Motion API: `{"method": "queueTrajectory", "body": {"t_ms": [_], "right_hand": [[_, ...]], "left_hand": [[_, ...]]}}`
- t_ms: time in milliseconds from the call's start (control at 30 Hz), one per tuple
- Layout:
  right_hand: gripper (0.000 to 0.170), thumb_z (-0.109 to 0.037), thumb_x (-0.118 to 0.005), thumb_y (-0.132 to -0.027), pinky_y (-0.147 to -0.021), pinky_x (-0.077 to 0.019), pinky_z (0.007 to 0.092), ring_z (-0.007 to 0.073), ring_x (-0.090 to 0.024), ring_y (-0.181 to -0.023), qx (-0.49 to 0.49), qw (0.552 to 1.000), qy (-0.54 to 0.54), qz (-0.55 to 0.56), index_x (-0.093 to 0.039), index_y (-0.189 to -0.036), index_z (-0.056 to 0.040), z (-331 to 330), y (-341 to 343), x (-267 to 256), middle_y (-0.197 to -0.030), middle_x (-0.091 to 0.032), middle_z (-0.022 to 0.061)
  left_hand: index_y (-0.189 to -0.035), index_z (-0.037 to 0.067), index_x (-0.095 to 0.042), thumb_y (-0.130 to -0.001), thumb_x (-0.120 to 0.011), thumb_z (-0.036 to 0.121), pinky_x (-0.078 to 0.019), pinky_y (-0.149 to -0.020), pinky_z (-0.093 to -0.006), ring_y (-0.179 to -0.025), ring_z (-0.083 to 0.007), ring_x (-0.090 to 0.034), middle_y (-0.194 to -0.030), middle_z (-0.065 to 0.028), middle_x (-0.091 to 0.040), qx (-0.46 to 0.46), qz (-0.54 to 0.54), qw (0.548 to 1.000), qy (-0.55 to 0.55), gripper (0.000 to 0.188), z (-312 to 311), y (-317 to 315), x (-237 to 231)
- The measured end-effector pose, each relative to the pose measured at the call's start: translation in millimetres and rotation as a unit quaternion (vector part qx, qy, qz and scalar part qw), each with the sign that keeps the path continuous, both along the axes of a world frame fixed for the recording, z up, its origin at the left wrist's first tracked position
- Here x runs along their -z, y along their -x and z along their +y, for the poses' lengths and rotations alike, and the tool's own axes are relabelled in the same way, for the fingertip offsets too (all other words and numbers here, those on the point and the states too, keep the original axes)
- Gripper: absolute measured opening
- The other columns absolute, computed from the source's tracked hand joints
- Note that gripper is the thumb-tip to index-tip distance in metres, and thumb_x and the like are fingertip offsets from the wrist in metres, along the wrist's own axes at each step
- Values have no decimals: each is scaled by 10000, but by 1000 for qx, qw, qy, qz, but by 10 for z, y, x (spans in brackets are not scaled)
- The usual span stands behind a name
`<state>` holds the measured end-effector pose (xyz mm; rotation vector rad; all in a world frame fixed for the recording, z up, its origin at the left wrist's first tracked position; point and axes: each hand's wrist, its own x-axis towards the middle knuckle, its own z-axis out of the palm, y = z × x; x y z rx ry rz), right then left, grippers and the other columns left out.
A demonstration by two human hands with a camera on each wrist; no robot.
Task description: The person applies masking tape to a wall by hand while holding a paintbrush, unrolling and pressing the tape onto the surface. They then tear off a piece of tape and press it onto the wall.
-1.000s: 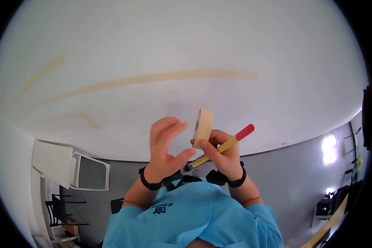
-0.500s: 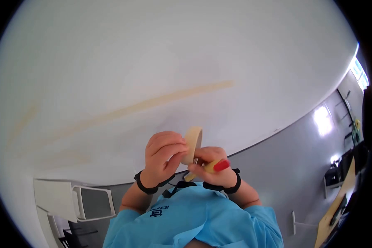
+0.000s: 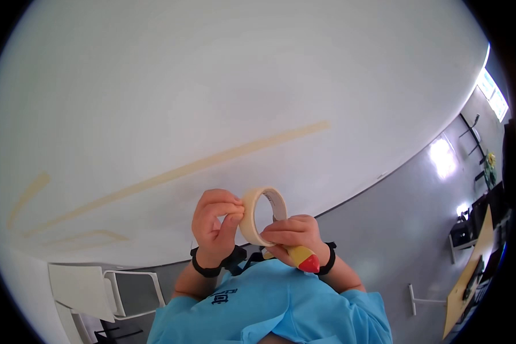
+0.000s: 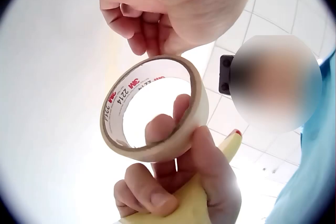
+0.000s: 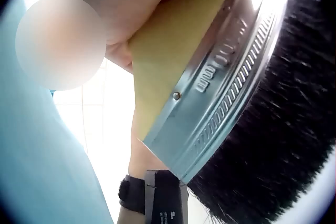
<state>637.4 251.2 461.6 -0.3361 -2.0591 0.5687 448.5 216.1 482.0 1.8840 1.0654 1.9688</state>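
Note:
A roll of masking tape [image 3: 249,222] stands on edge between both hands, with 3M lettering inside its core in the left wrist view. My right hand [image 3: 297,234] grips its near right side, fingers through the core and thumb on the outer face. The same hand holds a wide paintbrush [image 3: 299,255] with a yellow, red-tipped handle. Its metal ferrule [image 5: 202,95] and black bristles [image 5: 283,108] fill much of the right wrist view. My left hand [image 3: 214,225] has curled fingers, with thumb and fingertips pinched together at the tape roll's outer surface.
A white wall [image 3: 212,103] rises ahead, bearing a long tape strip [image 3: 183,172] and a shorter strip [image 3: 28,198] to its left. At lower left stand a white table [image 3: 80,286] and a chair [image 3: 135,292]. A wooden desk [image 3: 470,275] is at right.
My left hand has come from apart to the tape roll's edge. The roll has turned so its hole faces the camera. The brush handle has swung down toward the body, and the head view has turned.

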Motion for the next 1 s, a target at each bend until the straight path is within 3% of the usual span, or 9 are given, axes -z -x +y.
{"method": "queueTrajectory", "body": {"t_ms": [100,167,333,433,533,767,867,1000], "right_hand": [[277,-18,-717,-625,-580,-526,291,211,-645,-658,-6,1000,-1,3,-685,-880,-122,-12,80,-31,-882,-667,32],[370,-55,-733,-612,-545,-504,270,164,-632,-651,-10,999,-31,12,-702,-964,-163,23,131,-55,-970,-657,6],[384,-97,-742,-596,-539,-499,251,133,-629,-657,11,996,-83,-32,-703,-962,-204,60,186,-137,-1053,-634,-17],[357,-156,-762,-595,-500,-468,233,101,-599,-599,4,990,-114,-79,-703,-937,-241,24,228,-188,-1068,-622,-35],[289,-188,-778,-626,-455,-424,228,99,-577,-542,-41,990,-113,-79,-703,-901,-235,-25,285,-141,-977,-638,-56],[241,-195,-789,-656,-494,-467,245,136,-615,-583,-47,997,-56,-39,-701,-880,-180,-154,487,-23,-817,-655,-38],[239,-192,-792,-652,-515,-484,254,147,-625,-607,-52,997,-35,-39,-700,-872,-165,-213,568,-8,-824,-660,-31],[241,-193,-797,-647,-519,-487,261,154,-628,-618,-64,996,-39,-40,-700,-865,-160,-191,640,5,-824,-662,-23]], "left_hand": [[-872,-12,-592,-862,-623,66,-478,-750,-330,-846,-233,-574,-938,-144,-584,4,-17,999,-30,84,-3,33,-46],[-875,-10,-592,-868,-618,74,-476,-760,-338,-857,-240,-573,-936,-142,-587,2,-40,999,-22,88,-38,79,-62],[-891,-4,-593,-881,-599,75,-468,-790,-349,-889,-241,-565,-938,-131,-593,13,-62,998,15,79,-158,306,-17],[-902,-2,-596,-875,-583,23,-463,-801,-340,-907,-220,-561,-951,-121,-593,45,-22,998,25,40,-223,351,-44],[-909,9,-605,-860,-585,-19,-462,-803,-322,-906,-192,-563,-961,-110,-590,98,-145,979,102,60,-294,355,-11],[-902,5,-604,-838,-589,-35,-474,-793,-322,-874,-214,-588,-953,-124,-590,2,-78,995,64,78,-380,487,127],[-893,-2,-604,-818,-590,-52,-490,-766,-324,-861,-233,-601,-946,-138,-589,-30,-79,995,46,90,-404,543,136],[-864,-12,-602,-797,-599,-54,-504,-737,-327,-838,-255,-607,-896,-144,-599,-140,-18,989,-49,80,-417,547,112]]}}
